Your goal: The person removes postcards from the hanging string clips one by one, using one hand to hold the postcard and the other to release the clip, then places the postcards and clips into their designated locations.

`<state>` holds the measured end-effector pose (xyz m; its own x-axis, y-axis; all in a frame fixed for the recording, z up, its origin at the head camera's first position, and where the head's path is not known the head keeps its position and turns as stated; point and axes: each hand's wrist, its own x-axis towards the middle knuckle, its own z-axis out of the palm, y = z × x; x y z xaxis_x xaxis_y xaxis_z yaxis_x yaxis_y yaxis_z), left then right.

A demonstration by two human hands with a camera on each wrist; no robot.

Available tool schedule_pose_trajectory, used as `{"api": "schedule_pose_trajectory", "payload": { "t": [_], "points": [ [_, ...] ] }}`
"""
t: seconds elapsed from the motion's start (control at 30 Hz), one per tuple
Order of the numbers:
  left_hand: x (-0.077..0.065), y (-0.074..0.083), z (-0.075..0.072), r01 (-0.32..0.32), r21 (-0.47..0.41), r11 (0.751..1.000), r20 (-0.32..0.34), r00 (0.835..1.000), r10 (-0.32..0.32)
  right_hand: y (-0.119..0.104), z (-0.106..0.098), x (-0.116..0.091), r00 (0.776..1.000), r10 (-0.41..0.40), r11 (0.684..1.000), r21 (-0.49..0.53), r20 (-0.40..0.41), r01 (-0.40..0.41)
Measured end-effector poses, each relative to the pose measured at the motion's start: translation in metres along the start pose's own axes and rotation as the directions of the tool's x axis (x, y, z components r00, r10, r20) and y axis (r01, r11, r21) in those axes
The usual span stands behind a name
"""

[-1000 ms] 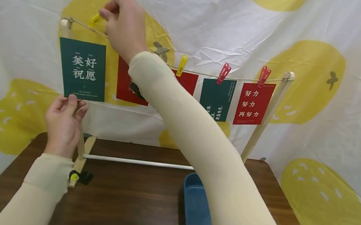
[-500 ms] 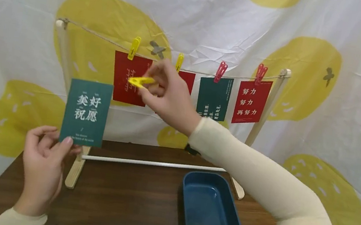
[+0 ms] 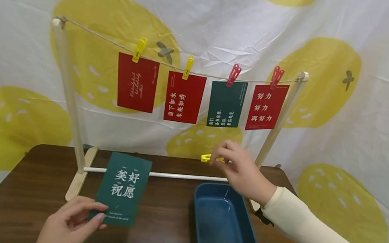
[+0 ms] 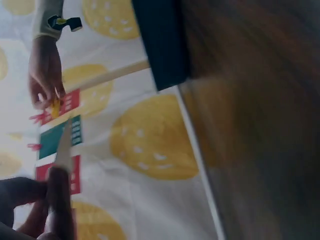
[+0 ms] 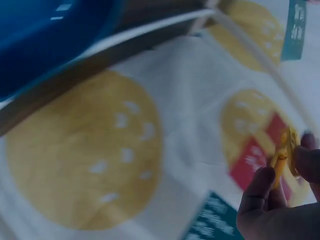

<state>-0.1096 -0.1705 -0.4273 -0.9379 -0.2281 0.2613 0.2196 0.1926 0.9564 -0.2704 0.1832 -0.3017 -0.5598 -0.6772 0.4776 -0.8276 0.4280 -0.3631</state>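
Observation:
Between thumb and fingers my left hand [image 3: 74,221] pinches a green card [image 3: 126,182] with white Chinese characters by its lower left corner, over the table at the left. In the left wrist view that card [image 4: 64,145] appears nearly edge-on. My right hand [image 3: 238,167] pinches a yellow clothespin [image 3: 206,158] above the far end of a blue bin [image 3: 226,225]; the right wrist view shows the clothespin [image 5: 285,155] between thumb and fingertips. Behind the hands, a string [image 3: 105,37] bears two red cards on yellow clothespins, then a green card [image 3: 226,103] and a red card [image 3: 266,106] on pink ones.
A wooden frame holds the string, its left post [image 3: 67,95] and right post [image 3: 280,121] joined low down by a white rod [image 3: 172,175]. Everything stands on a dark wooden table [image 3: 157,224]. A white cloth [image 3: 223,26] with yellow fruit prints hangs behind.
Both hands have come away from the left end of the string. The green card has moved down and right in my left hand; the yellow clothespin went right and down in my right.

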Motion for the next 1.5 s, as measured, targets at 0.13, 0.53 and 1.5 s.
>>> {"api": "schedule_pose_trajectory", "payload": {
  "t": [0.13, 0.53, 1.5],
  "points": [
    [0.003, -0.022, 0.008, 0.039, 0.186, 0.982, 0.099, 0.993, -0.058, 0.024, 0.02, -0.02, 0.988, 0.016, 0.991, -0.132, 0.151, 0.004],
    [0.018, -0.066, 0.0, -0.191, 0.615, 0.765, 0.494, 0.849, -0.185, 0.066, 0.071, -0.053, 0.835, 0.089, 0.952, -0.294, 0.543, 0.09],
    [0.016, -0.075, 0.01, -0.189, 0.82, 0.54, 0.466, 0.768, -0.44, 0.08, 0.092, -0.061, 0.775, 0.078, 0.932, -0.322, 0.627, 0.166]
  ]
}}
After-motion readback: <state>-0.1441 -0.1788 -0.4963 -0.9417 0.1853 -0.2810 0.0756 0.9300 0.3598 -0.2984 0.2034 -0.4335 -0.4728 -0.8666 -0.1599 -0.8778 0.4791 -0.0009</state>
